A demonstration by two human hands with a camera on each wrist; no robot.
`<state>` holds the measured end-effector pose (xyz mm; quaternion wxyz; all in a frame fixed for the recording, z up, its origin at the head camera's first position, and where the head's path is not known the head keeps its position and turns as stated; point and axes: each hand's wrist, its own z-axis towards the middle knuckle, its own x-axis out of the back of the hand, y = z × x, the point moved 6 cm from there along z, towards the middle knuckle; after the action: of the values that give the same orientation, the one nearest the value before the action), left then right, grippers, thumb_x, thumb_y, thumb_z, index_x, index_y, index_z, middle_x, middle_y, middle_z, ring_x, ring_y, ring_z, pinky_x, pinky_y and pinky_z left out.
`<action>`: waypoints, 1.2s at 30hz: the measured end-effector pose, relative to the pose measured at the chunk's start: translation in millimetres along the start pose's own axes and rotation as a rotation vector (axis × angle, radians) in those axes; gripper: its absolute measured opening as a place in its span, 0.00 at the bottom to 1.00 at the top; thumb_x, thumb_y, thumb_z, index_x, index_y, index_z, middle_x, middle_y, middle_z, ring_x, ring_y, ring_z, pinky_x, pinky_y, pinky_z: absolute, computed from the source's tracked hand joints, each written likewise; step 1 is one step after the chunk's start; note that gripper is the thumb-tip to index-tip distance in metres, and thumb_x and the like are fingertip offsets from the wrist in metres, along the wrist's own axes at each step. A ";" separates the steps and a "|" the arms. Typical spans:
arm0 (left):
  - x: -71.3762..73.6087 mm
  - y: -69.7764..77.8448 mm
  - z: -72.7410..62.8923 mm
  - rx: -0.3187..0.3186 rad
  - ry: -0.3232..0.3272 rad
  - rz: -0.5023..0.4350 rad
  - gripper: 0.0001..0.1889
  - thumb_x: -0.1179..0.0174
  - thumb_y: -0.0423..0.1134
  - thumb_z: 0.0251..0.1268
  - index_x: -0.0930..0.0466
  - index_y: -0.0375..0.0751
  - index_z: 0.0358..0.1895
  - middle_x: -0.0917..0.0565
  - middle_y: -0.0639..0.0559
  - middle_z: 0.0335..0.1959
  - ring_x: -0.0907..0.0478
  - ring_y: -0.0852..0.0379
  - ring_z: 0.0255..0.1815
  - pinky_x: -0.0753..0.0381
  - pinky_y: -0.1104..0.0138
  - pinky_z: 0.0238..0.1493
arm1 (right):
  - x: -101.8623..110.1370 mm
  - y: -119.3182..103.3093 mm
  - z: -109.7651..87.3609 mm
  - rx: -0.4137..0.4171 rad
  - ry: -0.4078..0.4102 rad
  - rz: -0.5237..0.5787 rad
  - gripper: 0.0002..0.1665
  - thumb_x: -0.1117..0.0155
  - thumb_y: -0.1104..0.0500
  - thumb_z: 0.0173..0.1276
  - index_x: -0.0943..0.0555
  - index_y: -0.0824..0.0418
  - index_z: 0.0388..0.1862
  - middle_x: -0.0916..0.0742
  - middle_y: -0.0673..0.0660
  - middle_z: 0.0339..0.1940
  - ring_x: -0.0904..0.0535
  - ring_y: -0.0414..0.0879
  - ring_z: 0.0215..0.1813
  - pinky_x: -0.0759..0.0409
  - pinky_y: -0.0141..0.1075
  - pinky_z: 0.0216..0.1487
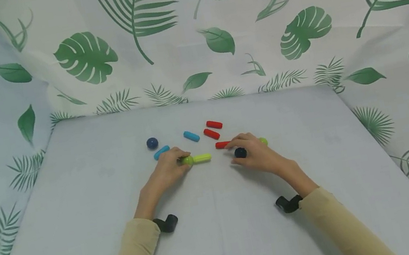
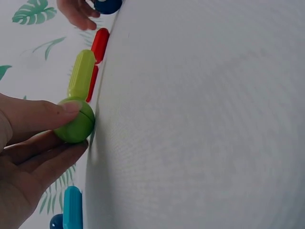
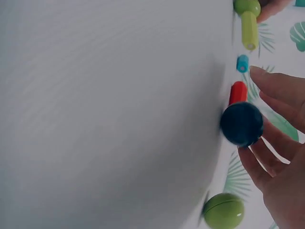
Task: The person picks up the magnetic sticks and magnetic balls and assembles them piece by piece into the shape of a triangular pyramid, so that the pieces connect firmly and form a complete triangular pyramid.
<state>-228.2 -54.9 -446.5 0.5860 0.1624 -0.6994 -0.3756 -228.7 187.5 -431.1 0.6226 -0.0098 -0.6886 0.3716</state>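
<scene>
Between thumb and fingertips, my left hand pinches a green ball. A yellow-green rod sticks out from that ball, end-on to it and pointing right. Across from it, my right hand reaches around a dark navy ball. Its lower fingers lie right at the ball, and the thumb stands apart from it. A red rod lies just beyond the right fingertips. Another green ball sits on the table behind the right hand, mostly hidden in the head view.
Two more red rods lie farther back near the middle. A blue rod is left of them, with a second blue rod and a navy ball beyond the left hand. A leaf-printed cloth rises behind the white table.
</scene>
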 end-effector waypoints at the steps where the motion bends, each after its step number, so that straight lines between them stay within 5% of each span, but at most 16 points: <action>1: 0.0 -0.2 -0.1 -0.001 0.001 -0.001 0.21 0.32 0.29 0.65 0.18 0.33 0.61 0.15 0.42 0.55 0.18 0.46 0.58 0.17 0.56 0.62 | 0.5 0.6 -0.7 0.006 0.002 0.008 0.24 0.24 0.61 0.64 0.16 0.60 0.60 0.16 0.61 0.60 0.25 0.59 0.65 0.21 0.56 0.66; 17: 3.4 0.1 -2.4 -0.007 0.005 0.012 0.20 0.32 0.29 0.66 0.18 0.33 0.61 0.15 0.42 0.55 0.18 0.47 0.58 0.17 0.57 0.62 | -1.7 19.5 -5.9 -0.064 -0.062 0.190 0.27 0.26 0.64 0.65 0.19 0.60 0.63 0.15 0.58 0.60 0.19 0.55 0.60 0.19 0.52 0.65; 36: 0.6 -2.4 0.9 -0.019 -0.004 0.001 0.21 0.32 0.30 0.65 0.18 0.33 0.61 0.16 0.41 0.55 0.18 0.47 0.58 0.17 0.57 0.61 | -12.6 15.4 3.6 -0.129 -0.108 0.185 0.25 0.26 0.58 0.67 0.17 0.55 0.63 0.16 0.58 0.63 0.19 0.55 0.63 0.18 0.50 0.66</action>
<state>-229.7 -56.6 -447.9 0.5862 0.1555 -0.6972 -0.3822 -235.9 190.9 -449.8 0.5456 -0.0933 -0.7399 0.3824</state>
